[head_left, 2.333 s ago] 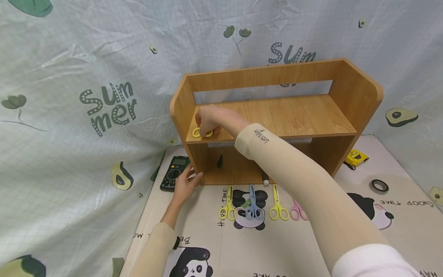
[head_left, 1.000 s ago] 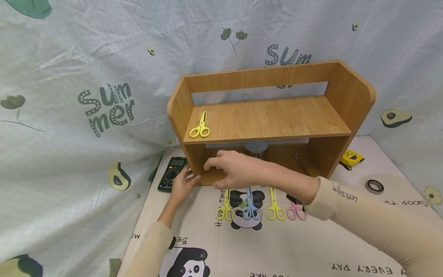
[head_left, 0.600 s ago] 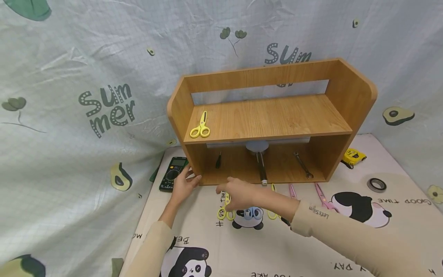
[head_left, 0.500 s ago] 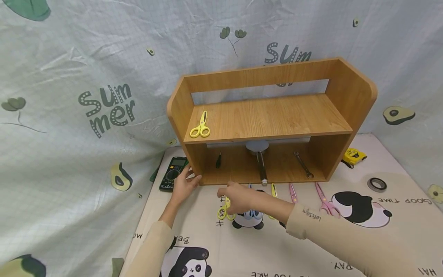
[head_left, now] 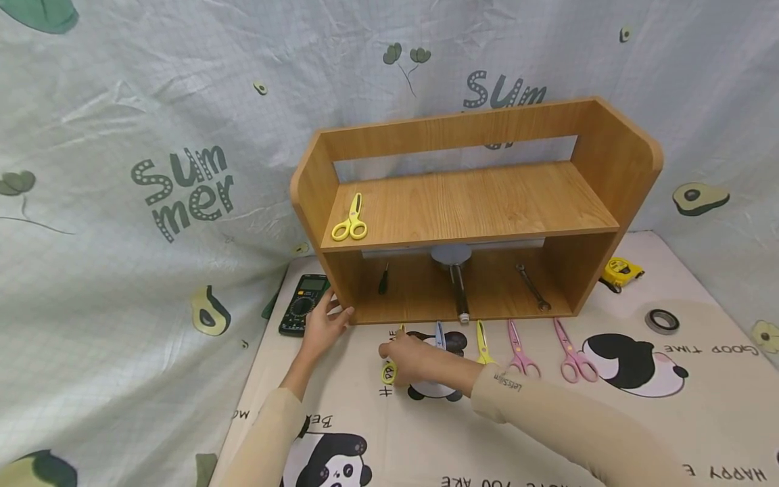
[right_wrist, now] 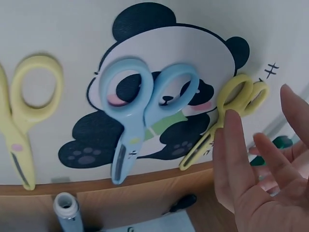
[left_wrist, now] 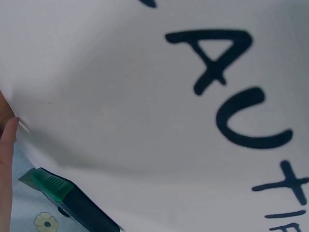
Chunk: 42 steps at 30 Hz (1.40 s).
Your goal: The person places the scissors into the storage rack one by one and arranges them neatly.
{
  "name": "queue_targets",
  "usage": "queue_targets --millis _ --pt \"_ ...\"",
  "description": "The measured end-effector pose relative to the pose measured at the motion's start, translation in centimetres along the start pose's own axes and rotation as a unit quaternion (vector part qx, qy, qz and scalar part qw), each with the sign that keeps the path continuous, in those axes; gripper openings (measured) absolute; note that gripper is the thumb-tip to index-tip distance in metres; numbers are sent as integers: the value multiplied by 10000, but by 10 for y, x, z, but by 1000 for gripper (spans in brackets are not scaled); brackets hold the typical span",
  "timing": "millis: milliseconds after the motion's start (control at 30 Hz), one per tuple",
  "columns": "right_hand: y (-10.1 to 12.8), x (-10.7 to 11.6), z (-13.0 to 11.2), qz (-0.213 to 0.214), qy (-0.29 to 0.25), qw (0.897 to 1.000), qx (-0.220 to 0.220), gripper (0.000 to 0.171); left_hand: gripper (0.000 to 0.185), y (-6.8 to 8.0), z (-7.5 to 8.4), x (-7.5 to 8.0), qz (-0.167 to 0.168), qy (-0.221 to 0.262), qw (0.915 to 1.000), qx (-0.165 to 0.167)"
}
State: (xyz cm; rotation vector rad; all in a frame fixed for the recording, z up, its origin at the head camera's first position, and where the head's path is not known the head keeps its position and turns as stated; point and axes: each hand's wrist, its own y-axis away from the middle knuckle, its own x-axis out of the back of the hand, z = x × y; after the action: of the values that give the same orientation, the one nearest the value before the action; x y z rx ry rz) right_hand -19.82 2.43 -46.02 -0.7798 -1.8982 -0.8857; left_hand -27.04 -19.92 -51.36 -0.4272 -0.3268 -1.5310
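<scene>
A wooden shelf stands on a panda-print mat, with yellow scissors lying at the left end of its upper board. My left hand rests with spread fingers against the shelf's lower left corner. On the mat in front lies a row of scissors. My right hand hovers low over the leftmost yellow pair, partly hiding it. In the right wrist view my fingers are straight and hold nothing, right beside those yellow scissors. The blue scissors lie just to their side.
Further right in the row lie blue scissors, another yellow pair and two pink pairs. A multimeter sits left of the shelf. A screwdriver and wrench lie under the shelf. Tape measure and tape roll lie right.
My right hand let go of the yellow scissors on the upper board, came down to the mat and now hovers over the leftmost yellow pair. The left hand has stayed put.
</scene>
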Motion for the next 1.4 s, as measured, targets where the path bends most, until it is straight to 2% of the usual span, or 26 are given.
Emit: queue_targets --millis 167,533,767,933,1167,1400 --pt "-7 -5 -6 -91 43 9995 -288 55 77 -1 -1 1 -61 22 10000 22" --pt "-14 -12 -10 -256 370 9962 -740 48 74 1 0 0 -29 -50 10000 23" --pt "-17 -15 -9 -138 573 9958 -704 36 76 1 1 0 -20 -48 10000 51" --pt "-19 -16 -9 -129 519 9960 -711 38 76 1 1 1 -48 21 9999 86" --pt "-20 -18 -9 -58 445 9963 -733 24 75 1 3 2 -73 80 9999 95" --pt "-20 -17 -10 -31 304 9972 -685 23 75 1 1 2 -61 14 10000 68"
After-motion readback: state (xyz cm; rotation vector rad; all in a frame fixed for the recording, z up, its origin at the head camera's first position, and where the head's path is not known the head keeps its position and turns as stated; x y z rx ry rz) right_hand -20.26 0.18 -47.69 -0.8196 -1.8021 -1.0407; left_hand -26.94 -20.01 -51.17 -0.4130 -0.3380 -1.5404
